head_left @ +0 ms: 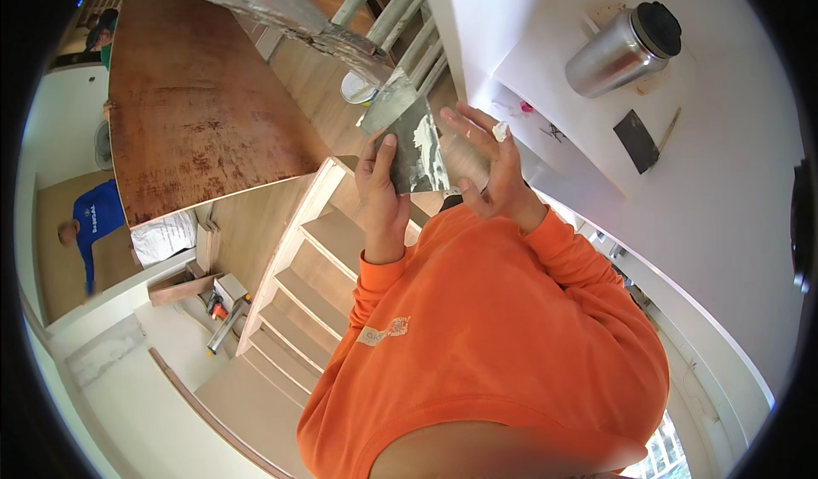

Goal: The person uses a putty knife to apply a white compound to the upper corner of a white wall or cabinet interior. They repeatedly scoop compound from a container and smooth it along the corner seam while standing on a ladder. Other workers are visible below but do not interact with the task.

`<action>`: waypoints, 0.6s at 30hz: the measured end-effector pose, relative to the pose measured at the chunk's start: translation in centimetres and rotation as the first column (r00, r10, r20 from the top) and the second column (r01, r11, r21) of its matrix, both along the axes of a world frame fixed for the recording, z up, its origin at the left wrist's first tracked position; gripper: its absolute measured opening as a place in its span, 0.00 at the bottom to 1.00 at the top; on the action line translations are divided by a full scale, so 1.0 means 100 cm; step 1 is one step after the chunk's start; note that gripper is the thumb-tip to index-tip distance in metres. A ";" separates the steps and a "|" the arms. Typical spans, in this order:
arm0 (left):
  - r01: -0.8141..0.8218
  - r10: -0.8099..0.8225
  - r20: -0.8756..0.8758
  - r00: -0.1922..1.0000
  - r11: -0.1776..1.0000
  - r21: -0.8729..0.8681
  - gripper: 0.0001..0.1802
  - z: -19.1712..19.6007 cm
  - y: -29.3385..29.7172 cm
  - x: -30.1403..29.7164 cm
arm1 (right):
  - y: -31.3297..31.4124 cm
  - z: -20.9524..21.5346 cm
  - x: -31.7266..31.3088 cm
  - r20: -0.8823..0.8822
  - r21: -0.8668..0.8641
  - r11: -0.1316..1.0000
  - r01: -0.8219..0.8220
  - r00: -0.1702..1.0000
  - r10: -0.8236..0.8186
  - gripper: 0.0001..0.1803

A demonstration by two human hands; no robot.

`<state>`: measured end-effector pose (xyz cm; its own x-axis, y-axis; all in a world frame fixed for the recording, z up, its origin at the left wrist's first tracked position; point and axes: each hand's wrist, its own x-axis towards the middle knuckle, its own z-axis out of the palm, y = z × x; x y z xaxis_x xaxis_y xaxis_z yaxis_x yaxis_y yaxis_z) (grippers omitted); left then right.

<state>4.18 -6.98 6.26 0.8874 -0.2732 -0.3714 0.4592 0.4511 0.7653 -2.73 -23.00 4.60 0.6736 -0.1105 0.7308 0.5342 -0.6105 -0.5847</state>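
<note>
My left hand is closed on a flat metal putty plate, its thumb pressed on the face. White putty is smeared along the plate's right side. A paler, putty-coated blade end shows at the upper edge. To the right, my right hand has its fingers stretched apart, with a white lump of putty on one finger. A blurred, greyish blade-like surface lies between that hand and the plate. Whether the right hand touches it is unclear. A short dark handle end shows below the plate.
On the white surface at right are a steel tumbler, a dark scraper and a thin stick. A wooden ladder-like frame stands left. A large brown panel is beyond, near a person in blue. A white bucket is ahead.
</note>
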 end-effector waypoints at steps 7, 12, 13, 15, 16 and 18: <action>0.018 -0.018 -0.007 1.000 0.999 -0.036 0.15 0.011 0.025 -0.003 | 0.036 -0.007 -0.002 -0.041 -0.006 1.000 -0.019 0.999 0.019 0.50; 0.020 -0.021 -0.022 1.000 0.999 -0.034 0.15 0.011 0.032 -0.007 | 0.038 0.004 -0.019 -0.190 -0.136 0.989 -0.054 0.981 0.027 0.53; 0.023 -0.024 -0.023 0.999 0.999 -0.031 0.15 0.012 0.035 -0.007 | 0.040 0.004 -0.022 -0.235 -0.135 0.989 -0.056 0.972 0.023 0.54; 0.024 -0.025 -0.030 0.999 0.999 -0.031 0.15 0.012 0.038 -0.008 | 0.049 0.003 -0.024 -0.150 -0.019 0.997 -0.070 0.986 0.066 0.53; 0.024 -0.025 -0.036 0.999 0.999 -0.035 0.16 0.012 0.039 -0.008 | 0.052 0.001 -0.024 -0.124 0.017 0.997 -0.078 0.989 0.079 0.52; 0.027 -0.029 -0.042 0.999 0.998 -0.048 0.17 0.012 0.041 -0.008 | 0.057 0.000 -0.025 -0.097 0.034 0.995 -0.098 0.990 0.101 0.52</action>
